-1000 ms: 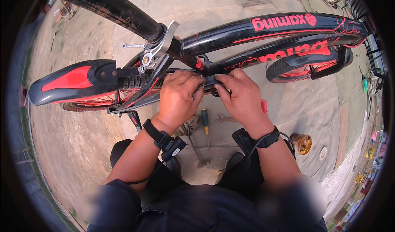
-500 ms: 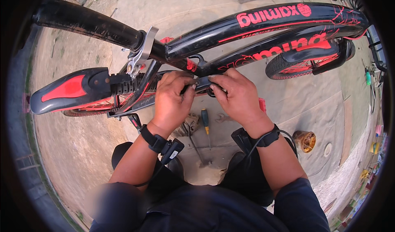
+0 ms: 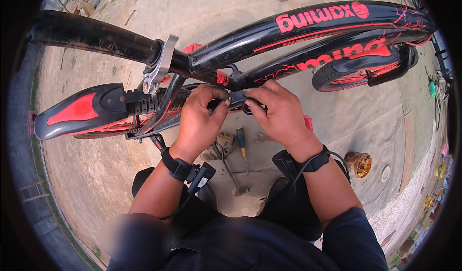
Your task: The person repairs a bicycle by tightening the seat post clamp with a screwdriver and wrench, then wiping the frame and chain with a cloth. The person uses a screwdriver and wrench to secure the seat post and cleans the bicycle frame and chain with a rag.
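A black bicycle with red trim (image 3: 298, 23) stretches across the view in front of me. Below the joint of its frame tubes, both hands are closed at a dark, flat part (image 3: 237, 97) by the crank area. My left hand (image 3: 199, 119) has its thumb and fingers pinched at the left end of that part; what lies between them is too small to name. My right hand (image 3: 279, 110) pinches at its right end, fingertips on the dark surface, the underside hidden. A silver seat clamp lever (image 3: 163, 62) sits on the seat tube, left of my hands.
On the ground between my legs lie a screwdriver (image 3: 241, 143), a wrench (image 3: 261, 137), a hammer (image 3: 233, 177) and a crumpled brownish cloth (image 3: 219, 146). A rusty tin (image 3: 359, 164) stands to the right. The rear wheel's mudguard (image 3: 77, 110) reaches out at left.
The bicycle's left end sits slightly lower and further left in view. Both hands keep their pinch at the same spot, with barely any finger movement.
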Demonstrator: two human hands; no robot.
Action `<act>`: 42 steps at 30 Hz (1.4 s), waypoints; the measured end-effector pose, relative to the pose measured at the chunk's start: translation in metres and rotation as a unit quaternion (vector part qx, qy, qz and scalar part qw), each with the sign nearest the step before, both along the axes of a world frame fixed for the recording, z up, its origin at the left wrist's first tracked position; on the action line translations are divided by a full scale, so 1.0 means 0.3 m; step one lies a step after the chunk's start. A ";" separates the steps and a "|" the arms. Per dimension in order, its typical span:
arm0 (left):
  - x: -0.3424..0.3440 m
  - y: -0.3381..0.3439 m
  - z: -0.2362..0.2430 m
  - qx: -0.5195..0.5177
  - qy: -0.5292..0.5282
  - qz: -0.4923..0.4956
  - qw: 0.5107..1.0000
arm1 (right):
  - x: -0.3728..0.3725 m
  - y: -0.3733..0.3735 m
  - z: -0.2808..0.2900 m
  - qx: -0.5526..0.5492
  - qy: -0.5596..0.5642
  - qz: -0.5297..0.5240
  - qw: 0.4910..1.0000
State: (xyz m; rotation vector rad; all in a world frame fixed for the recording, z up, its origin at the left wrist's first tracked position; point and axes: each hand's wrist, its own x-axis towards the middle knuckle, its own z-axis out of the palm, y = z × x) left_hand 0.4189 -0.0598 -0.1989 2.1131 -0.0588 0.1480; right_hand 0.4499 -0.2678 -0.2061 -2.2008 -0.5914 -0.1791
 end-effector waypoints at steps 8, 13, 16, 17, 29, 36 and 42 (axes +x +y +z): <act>0.009 0.003 0.000 -0.040 0.051 0.005 0.998 | 0.006 0.003 -0.004 0.005 0.007 0.002 1.000; 0.011 0.000 0.006 -0.038 0.053 -0.003 0.998 | 0.010 -0.001 -0.011 0.005 0.007 0.005 1.000; 0.008 0.005 0.012 -0.043 0.054 -0.007 0.998 | 0.010 0.008 -0.007 0.018 0.006 0.004 1.000; 0.006 0.007 0.015 -0.046 0.054 -0.007 0.997 | 0.011 0.007 -0.006 0.017 0.005 0.007 1.000; 0.011 0.015 -0.002 -0.041 0.057 -0.010 0.997 | 0.015 0.071 0.001 0.030 -0.042 0.014 0.999; 0.015 0.015 0.004 -0.034 0.090 0.011 0.995 | 0.025 0.092 0.004 0.000 -0.065 0.020 0.998; 0.009 0.019 -0.001 -0.003 0.046 0.000 0.999 | 0.029 0.094 0.016 -0.015 -0.046 0.022 0.999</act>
